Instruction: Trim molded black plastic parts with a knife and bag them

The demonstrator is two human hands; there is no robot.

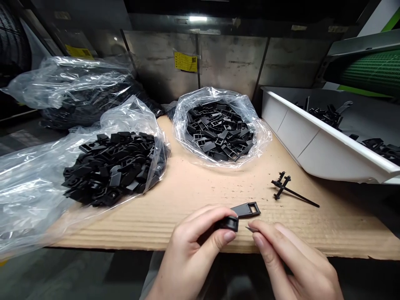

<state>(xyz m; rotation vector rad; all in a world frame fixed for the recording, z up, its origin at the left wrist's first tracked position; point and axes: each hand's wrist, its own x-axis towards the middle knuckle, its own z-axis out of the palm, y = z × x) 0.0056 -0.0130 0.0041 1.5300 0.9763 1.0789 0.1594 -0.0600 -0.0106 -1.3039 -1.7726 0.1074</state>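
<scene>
Between the thumb and fingers of my left hand [195,246] is a small black plastic part [231,223], its end facing right. My right hand [295,254] pinches a thin, pointed metal blade [250,229]; most of it is hidden by the fingers. The blade's tip points left, a short gap from the part. Just behind my left hand, a flat black plastic clip [246,209] with a square opening lies on the cardboard [200,185]. Farther right rests a black plastic sprue [286,187] with a long thin stem.
An open clear bag [156,160] of black parts lies at left, and another open bag [184,143] of framed black parts stands mid-back. A fuller bag [90,85] sits behind at left. At right, a white bin [300,133] holds several black pieces. Metal panels [231,62] close the back.
</scene>
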